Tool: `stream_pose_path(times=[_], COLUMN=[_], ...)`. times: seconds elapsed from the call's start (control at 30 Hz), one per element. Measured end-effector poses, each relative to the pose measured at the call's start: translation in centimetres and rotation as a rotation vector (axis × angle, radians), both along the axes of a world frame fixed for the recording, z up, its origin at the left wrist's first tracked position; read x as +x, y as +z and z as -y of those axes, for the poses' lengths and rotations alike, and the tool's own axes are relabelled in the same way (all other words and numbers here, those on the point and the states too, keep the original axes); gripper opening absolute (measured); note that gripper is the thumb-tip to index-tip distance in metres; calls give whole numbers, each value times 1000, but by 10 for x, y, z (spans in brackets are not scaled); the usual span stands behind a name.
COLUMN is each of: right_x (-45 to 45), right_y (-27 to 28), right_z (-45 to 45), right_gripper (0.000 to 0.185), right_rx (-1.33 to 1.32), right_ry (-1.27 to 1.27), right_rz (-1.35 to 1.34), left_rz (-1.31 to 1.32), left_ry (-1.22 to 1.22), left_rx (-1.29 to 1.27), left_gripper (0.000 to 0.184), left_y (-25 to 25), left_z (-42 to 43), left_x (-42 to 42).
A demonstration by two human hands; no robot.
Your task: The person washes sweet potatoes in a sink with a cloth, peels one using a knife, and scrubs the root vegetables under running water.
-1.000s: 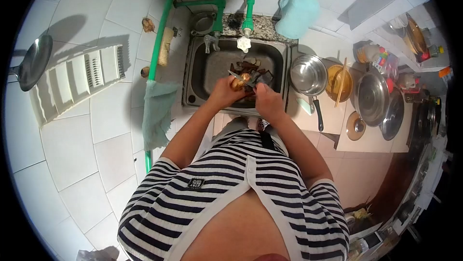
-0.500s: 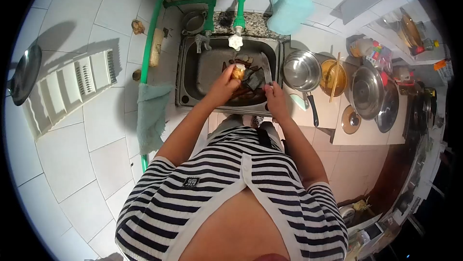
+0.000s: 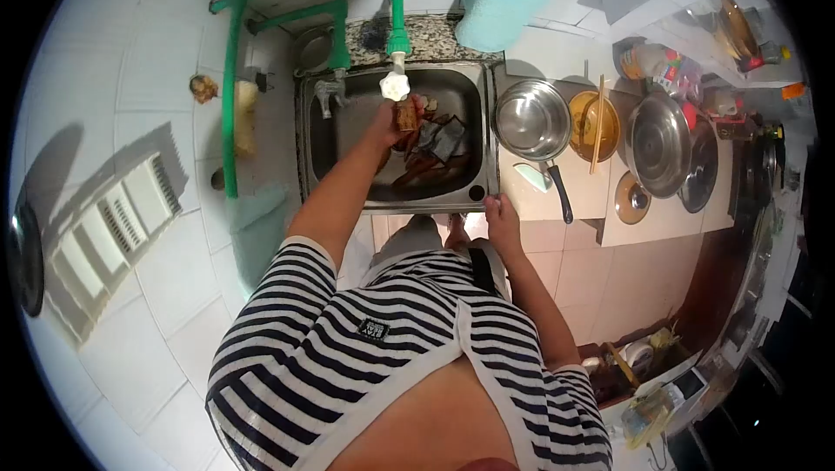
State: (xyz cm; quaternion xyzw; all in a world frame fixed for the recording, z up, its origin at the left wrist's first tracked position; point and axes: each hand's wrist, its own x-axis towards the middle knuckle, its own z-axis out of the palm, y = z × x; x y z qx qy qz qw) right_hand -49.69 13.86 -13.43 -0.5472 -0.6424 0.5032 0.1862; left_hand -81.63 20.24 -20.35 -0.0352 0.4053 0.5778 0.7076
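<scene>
My left hand (image 3: 383,130) is closed around a short brown-orange chunk, apparently a root vegetable (image 3: 406,114), beneath the white tap knob (image 3: 395,86). This hand reaches over the metal sink (image 3: 348,205). Inside the basin, a crumpled dark grey cloth or bag (image 3: 444,140) lies among long brown peelings or pieces (image 3: 417,173). At the sink's front right corner, my right hand (image 3: 502,220) has its fingers curled closed. No blade shows at that hand now, and whatever it grips is hidden.
Right of the sink stand a steel saucepan (image 3: 532,119), an orange bowl (image 3: 595,127) with chopsticks (image 3: 599,123) across it, and a large steel basin (image 3: 658,145). Green pipes (image 3: 231,106) run along the wall. A teal cloth (image 3: 500,1) covers something behind the sink.
My left hand has moved farther in, bringing the chunk under the tap knob. My right hand, holding a knife before, has drawn back to the sink's front edge. The view has shifted.
</scene>
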Motion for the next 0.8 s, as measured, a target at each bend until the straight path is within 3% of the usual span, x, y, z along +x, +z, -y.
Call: stream_pose_path(times=[0.03,0.1,0.23,0.27,0.37,0.4,0.47,0.6,0.73,0.77,0.8], right_x=[1,6,36,45,65,73,81,76,64,43,12], right_y=[1,-1,-54,-62,-85,-93,-106,-87,-75,-90,-74], right_z=[1,7,8,5,-5,-9,-21,-40,-35,-27,-34], right_gripper=[24,24,28,29,27,24,16,26,27,24,23], right_rx=[-12,16,397,335,528,555,658,659,598,662,285], right_ry=[-13,31,86,103,90,108,115,100,20,119,68], right_rz=[4,342,496,568,702,689,676,565,553,474,345], left_rz=[4,47,51,39,7,-102,-66,-22,-139,-155,-173], left_ry=[-13,-67,-140,-139,-110,-132,-165,-138,-43,-71,-103], left_rx=[-12,170,310,247,108,107,119,88,-18,9,29], left_gripper=[39,40,42,37,28,27,29,31,29,29,28], left_y=[4,7,17,28,31,26,7,27,11,0,-8], left_z=[-4,-11,-21,-23,-28,-29,-31,-31,-31,-28,-26], left_x=[-1,-2,8,13,19,19,13,25,23,19,16])
